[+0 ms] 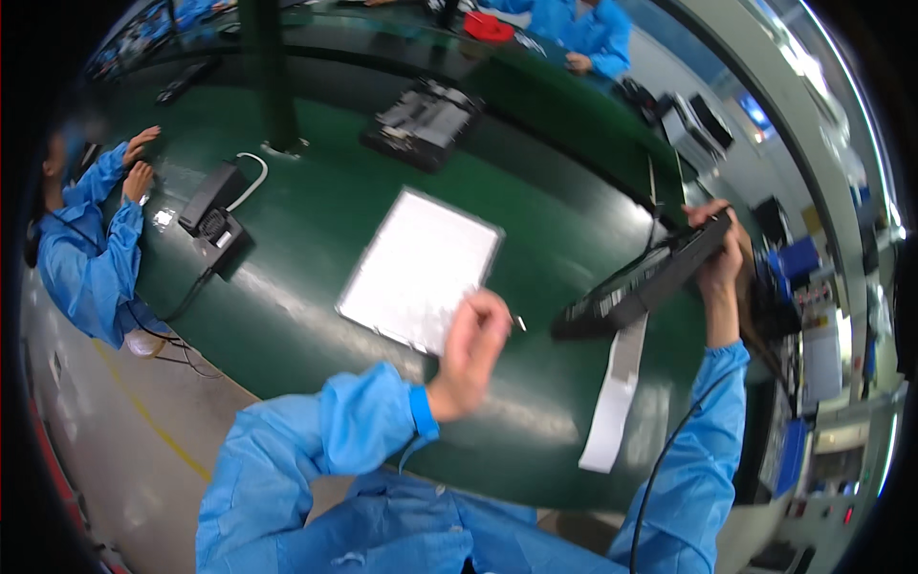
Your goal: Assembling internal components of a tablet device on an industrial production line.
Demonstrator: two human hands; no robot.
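Observation:
My left hand, slightly blurred, hovers over the near right corner of a white sheet on a thin board. Its fingers are curled together, and whatever they may hold is hidden. A small white-tipped piece shows just right of it. At the right, my right hand grips the far end of a flat black box-shaped device, which is tilted on its edge with white printed labels on one side. Partly under the device, a white paper strip runs toward the table's near edge.
Farther back on the green table lie a black and grey device and, leftward, dark adapter-like boxes with cables. A green post rises behind. Co-workers in blue sit at left and far back.

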